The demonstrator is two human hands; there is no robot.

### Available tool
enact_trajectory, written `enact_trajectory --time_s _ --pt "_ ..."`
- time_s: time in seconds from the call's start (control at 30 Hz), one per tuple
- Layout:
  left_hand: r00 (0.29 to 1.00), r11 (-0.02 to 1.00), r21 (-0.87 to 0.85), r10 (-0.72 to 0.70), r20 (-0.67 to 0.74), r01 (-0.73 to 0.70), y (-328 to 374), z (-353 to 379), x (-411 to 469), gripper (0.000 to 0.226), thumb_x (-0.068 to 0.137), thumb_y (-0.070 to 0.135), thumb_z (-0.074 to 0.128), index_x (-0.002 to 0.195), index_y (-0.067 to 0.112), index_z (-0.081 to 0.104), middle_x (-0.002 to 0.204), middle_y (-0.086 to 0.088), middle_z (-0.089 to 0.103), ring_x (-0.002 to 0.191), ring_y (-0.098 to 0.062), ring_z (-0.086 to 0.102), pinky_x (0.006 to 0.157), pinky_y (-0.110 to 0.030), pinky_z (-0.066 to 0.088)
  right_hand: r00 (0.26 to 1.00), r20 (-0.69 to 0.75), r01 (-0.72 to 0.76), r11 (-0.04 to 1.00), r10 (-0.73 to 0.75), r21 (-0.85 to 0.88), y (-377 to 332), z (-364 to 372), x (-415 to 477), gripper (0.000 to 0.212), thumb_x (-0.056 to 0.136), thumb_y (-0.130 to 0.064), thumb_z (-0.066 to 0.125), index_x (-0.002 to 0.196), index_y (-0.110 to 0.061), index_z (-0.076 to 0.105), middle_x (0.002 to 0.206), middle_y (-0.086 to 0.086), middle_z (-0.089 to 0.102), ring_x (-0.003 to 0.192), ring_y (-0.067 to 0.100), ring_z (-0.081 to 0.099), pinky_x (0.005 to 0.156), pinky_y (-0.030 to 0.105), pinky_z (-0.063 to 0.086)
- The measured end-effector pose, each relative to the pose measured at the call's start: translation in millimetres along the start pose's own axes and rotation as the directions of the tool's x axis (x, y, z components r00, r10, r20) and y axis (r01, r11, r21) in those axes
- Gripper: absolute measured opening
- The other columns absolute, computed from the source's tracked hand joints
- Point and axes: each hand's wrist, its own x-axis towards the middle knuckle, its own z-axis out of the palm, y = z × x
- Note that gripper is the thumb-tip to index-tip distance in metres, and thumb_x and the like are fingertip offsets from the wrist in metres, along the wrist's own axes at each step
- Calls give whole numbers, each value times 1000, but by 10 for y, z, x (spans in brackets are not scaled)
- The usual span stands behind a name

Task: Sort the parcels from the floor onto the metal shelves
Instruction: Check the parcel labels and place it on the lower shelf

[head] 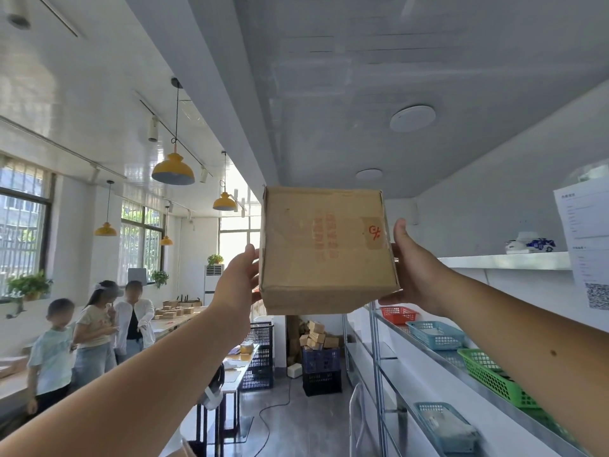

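Observation:
A brown cardboard parcel with faded red print and a taped label is held up high in front of me, at about head height. My left hand presses its left side and my right hand grips its right side with the thumb up along the edge. The metal shelves run along the right wall, below and to the right of the parcel. The parcel is in the air, touching no shelf.
On the shelves sit a red basket, blue baskets and a green basket. Stacked dark crates with small boxes stand at the far end. Three people stand at left beside long tables. A cable lies on the floor.

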Motion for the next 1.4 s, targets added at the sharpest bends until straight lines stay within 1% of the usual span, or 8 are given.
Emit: enact_trajectory --time_s 0.27,0.43,0.6,0.77,0.93,1.17,1.27,1.4 --pt "1000 996 82 20 11 -21 111 -36 -40 55 99 62 54 132 22 71 134 -10 74 127 -36 67 112 -56 50 1000 0 12 1000 -12 24 -1 23 36 88 91 -87 18 117 -23 73 104 12 84 104 35 78 99 53 58" --pt "994 999 19 -45 98 44 115 25 -145 45 104 48 53 87 28 89 108 -6 83 105 -31 77 100 -52 57 1000 11 -11 1000 11 13 -28 68 70 92 89 -89 17 120 -21 70 115 18 80 107 38 76 88 49 60" --pt "997 998 53 -47 59 43 98 13 -192 44 75 44 62 106 18 79 116 -10 78 132 -46 61 115 -62 45 1000 -10 -8 999 9 44 33 83 101 94 83 -94 21 119 -24 73 113 17 81 103 36 78 91 51 61" --pt "998 993 109 -39 59 33 131 35 -192 59 64 43 67 114 13 79 115 -10 80 126 -41 66 116 -60 43 999 1 -43 997 43 60 82 77 128 106 74 -103 22 117 -25 80 115 20 80 100 34 79 91 50 63" --pt "999 985 172 26 32 -31 184 106 -192 50 71 23 54 118 22 71 90 1 73 108 -29 62 110 -48 43 999 30 -46 999 46 28 74 24 133 100 81 -98 23 113 -20 78 107 17 78 88 29 74 76 38 60" --pt "999 980 199 4 33 -10 43 98 -73 68 97 -9 27 93 35 78 125 -6 73 124 -29 63 81 -32 53 998 60 -23 998 26 -51 92 -13 123 81 83 -91 46 120 -28 80 127 10 78 111 33 75 86 40 58" --pt "999 993 107 -41 -28 44 -4 96 -39 45 98 -3 46 92 22 83 106 -3 77 124 -30 66 79 -31 53 999 41 -9 998 12 -58 104 -8 120 74 80 -88 53 113 -29 83 123 10 80 122 38 71 90 44 55" --pt "1000 996 90 -27 -1 27 -14 117 -109 19 99 25 62 105 21 79 105 9 80 86 -10 71 66 -25 52 998 48 37 997 -33 -75 95 30 45 60 94 -75 54 113 -25 83 118 12 81 107 35 75 89 43 56"
